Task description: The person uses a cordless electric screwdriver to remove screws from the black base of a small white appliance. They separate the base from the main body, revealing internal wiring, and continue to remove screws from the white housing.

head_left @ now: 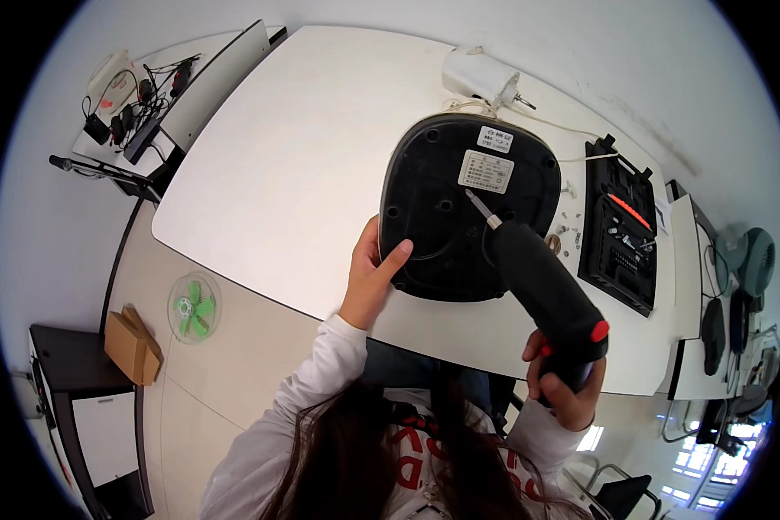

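- what is held?
- one black base (442, 230) is held by its left rim in the left hand (373, 273), thumb over its face; one power screwdriver (542, 277) is gripped by the handle in the right hand (570, 381).
- where is the base?
- over the front half of one white table (277, 173); two labels (485, 172) are seen on it. bit contact cannot be told.
- and room?
- most is given on the left; on the right, small loose parts (562, 230) and one opened tool case (620, 230) are set.
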